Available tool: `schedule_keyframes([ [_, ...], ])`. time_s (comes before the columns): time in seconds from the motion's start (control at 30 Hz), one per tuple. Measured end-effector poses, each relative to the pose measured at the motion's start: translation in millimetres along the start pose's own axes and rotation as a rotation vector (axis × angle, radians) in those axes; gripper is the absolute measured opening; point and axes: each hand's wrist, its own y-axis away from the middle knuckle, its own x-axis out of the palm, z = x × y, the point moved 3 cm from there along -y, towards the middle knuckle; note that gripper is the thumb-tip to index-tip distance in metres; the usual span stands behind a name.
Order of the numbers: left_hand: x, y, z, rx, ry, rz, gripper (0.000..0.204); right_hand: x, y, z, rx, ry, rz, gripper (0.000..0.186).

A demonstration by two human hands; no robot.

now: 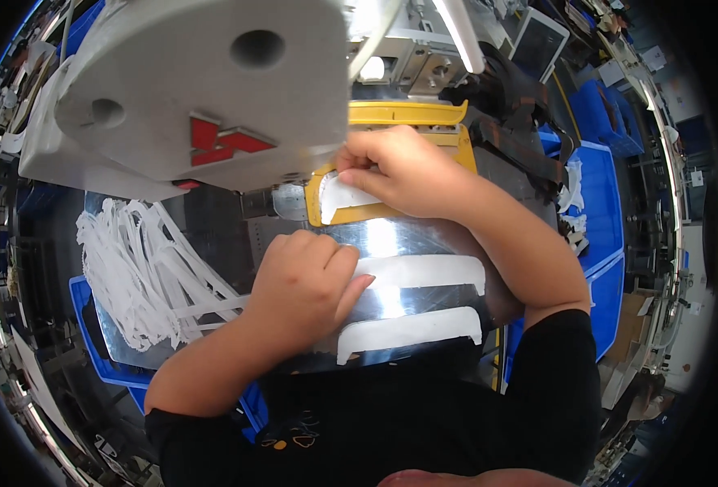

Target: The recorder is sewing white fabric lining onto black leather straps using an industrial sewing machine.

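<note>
A yellow template plate [456, 150] lies beneath the large grey sewing machine head, with a white curved piece [341, 198] on it. My right hand [411, 172] is over this piece, thumb and forefinger brought together at its upper edge; the fingertips are close beside the machine head. Lower and to the left, my left hand [302, 276] has curled fingers, with the thumb and forefinger at the left end of a second white curved piece [424, 271]. That end is hidden by the hand. A third such piece [411, 331] lies flat nearer to me.
The grey machine head [204, 89] fills the upper left. White strips [135, 276] lie heaped on the left of the shiny metal table [391, 302]. Blue bins [598, 203] stand at the right, and a blue tray [91, 325] sits below the heap. Dark straps [521, 122] lie at back right.
</note>
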Motion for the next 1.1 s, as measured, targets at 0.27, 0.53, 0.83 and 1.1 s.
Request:
schedule_keyframes([
  [0.27, -5, 1, 1, -0.001, -0.162, -0.113, 0.054, 5, -2, 0, 0.031, 0.24, -0.151, 0.017],
  [0.53, -2, -1, 9, -0.185, -0.263, -0.034, 0.077, 10, 0, -4, -0.085, 0.353, -0.204, 0.018],
  [0.83, -1, 0, 11, -0.195, -0.301, -0.002, 0.08, 10, -1, -1, -0.059, 0.349, -0.168, 0.027],
  [1.1, -1, -1, 11, -0.166, -0.289, -0.017, 0.077, -18, 18, -10, 0.073, 0.355, -0.221, 0.035],
])
